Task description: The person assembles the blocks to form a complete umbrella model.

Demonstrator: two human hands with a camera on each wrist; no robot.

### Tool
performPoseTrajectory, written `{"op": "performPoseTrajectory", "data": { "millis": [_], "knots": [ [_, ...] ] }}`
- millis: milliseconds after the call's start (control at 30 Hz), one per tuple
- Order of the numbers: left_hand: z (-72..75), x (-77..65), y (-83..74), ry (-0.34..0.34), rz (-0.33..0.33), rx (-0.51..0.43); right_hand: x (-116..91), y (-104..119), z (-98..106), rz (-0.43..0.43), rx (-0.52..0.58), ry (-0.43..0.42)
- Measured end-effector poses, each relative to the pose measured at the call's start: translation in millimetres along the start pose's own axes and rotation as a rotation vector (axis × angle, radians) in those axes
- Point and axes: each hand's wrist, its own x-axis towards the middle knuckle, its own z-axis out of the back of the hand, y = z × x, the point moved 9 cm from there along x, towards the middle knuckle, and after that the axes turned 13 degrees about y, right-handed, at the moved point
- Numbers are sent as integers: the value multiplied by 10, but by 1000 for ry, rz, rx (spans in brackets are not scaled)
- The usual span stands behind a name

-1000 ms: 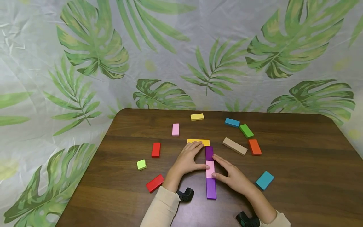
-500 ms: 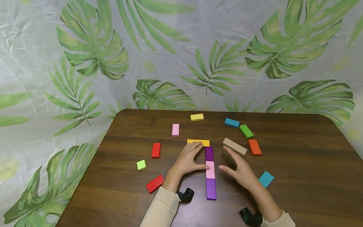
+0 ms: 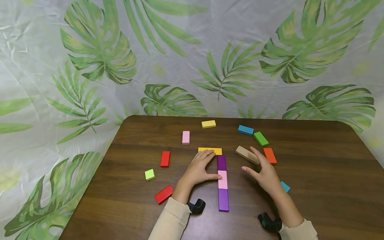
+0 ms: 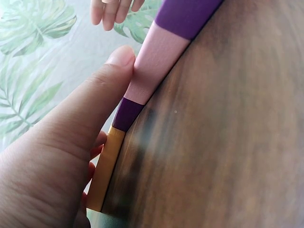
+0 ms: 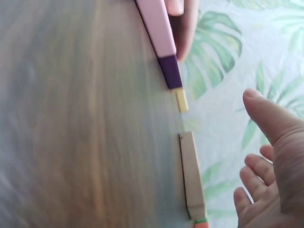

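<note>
A column of blocks runs toward me: a dark purple block, a light pink block and a longer purple block. Across its far end lies an orange-yellow block. My left hand rests with its fingertips on the orange-yellow block and its thumb at the pink one. Empty and spread, my right hand hovers right of the column, close to a bare wooden block. In the head view its fingers overlap that block's near end.
Right of the column lie a blue block, a green block, an orange block and a teal block partly hidden by my wrist. Red, lime, pink and pale yellow blocks lie left and behind. A leaf-print cloth hangs beyond the table.
My right hand has left the column of blocks and moved right and away from me, toward the wooden block. The left hand has stayed in place.
</note>
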Motion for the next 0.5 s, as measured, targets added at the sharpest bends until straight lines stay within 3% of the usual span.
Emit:
{"op": "performPoseTrajectory", "data": {
  "millis": [167, 500],
  "knots": [
    [-13, 3, 13, 14, 11, -3, 14, -99, 60, -7, 3, -18],
    [-37, 14, 30, 24, 17, 5, 52, -235, 53, -36, -11, 29]
  ]
}}
